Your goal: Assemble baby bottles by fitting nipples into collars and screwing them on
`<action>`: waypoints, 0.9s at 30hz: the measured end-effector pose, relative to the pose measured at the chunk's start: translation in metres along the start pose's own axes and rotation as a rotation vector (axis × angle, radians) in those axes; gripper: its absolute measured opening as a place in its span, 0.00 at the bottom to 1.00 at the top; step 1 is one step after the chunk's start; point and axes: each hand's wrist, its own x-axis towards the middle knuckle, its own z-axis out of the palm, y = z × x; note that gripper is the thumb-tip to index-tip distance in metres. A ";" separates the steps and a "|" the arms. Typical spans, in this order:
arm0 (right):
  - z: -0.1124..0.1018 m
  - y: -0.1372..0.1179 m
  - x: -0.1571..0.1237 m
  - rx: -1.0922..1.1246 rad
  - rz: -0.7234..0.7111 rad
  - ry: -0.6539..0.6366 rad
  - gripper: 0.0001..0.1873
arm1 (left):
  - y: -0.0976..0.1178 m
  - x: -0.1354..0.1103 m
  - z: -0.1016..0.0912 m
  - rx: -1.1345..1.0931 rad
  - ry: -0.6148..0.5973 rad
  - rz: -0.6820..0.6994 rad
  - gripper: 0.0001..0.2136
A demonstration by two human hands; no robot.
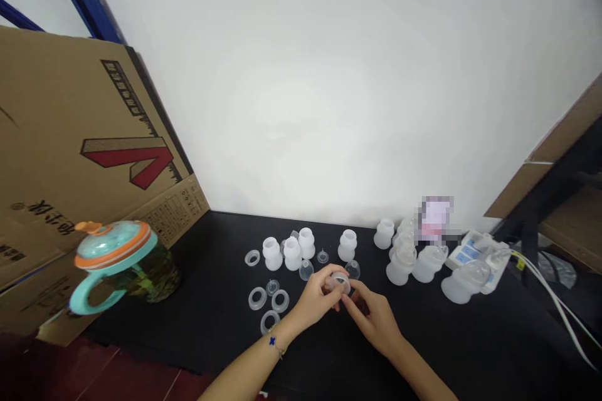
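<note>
Between my hands is a translucent bottle collar ring (340, 282), held just above the black table. My left hand (316, 296) is closed around its left side. The fingertips of my right hand (372, 316) pinch its right edge; whether a teat sits inside the ring I cannot tell. Several similar rings (257, 298) lie to the left, with a small clear teat (272, 287) among them. Beyond my hands stand several open white bottles (292, 254). Another teat (322, 256) and clear dome caps (306, 270) lie near them, one cap (352, 270) just behind the held ring.
Several bottles with clear domed tops (401, 264) stand at the right, one bottle (461, 283) leaning by a white power strip (475, 250) with cables. A blurred pink item (435, 219) is behind them. At the left are a lidded jug (155, 269) and a large cardboard box (56, 138).
</note>
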 end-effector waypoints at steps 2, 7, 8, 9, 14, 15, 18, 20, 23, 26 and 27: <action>0.000 0.000 0.000 0.007 0.009 -0.006 0.16 | -0.004 0.001 -0.001 -0.005 -0.009 -0.005 0.13; -0.001 0.002 0.001 0.026 0.020 -0.020 0.16 | -0.007 0.002 -0.002 0.024 -0.018 -0.004 0.13; -0.001 0.002 0.001 0.027 0.021 -0.023 0.16 | -0.006 0.001 -0.002 0.025 -0.022 -0.003 0.13; -0.001 0.002 0.001 0.028 0.020 -0.023 0.15 | -0.004 0.001 -0.002 0.023 -0.023 -0.001 0.13; 0.000 0.002 -0.001 0.016 0.000 -0.021 0.15 | 0.004 0.000 0.000 -0.031 -0.015 -0.001 0.13; 0.001 0.002 -0.001 0.011 -0.006 -0.018 0.15 | 0.004 0.000 0.001 -0.034 -0.011 -0.002 0.13; 0.001 0.002 -0.001 0.001 -0.010 -0.008 0.15 | 0.000 0.000 0.000 -0.021 -0.005 -0.006 0.14; 0.000 0.001 -0.001 0.000 -0.001 -0.007 0.15 | -0.004 0.000 0.000 -0.022 -0.019 -0.021 0.16; 0.000 0.001 0.000 -0.007 0.003 -0.005 0.16 | -0.009 0.001 -0.001 -0.051 -0.061 -0.058 0.16; 0.001 0.002 0.000 -0.020 0.003 -0.006 0.16 | -0.010 0.002 -0.001 -0.082 -0.086 -0.086 0.15; 0.002 0.003 0.000 -0.023 0.004 -0.008 0.16 | -0.010 0.002 -0.001 -0.090 -0.089 -0.089 0.15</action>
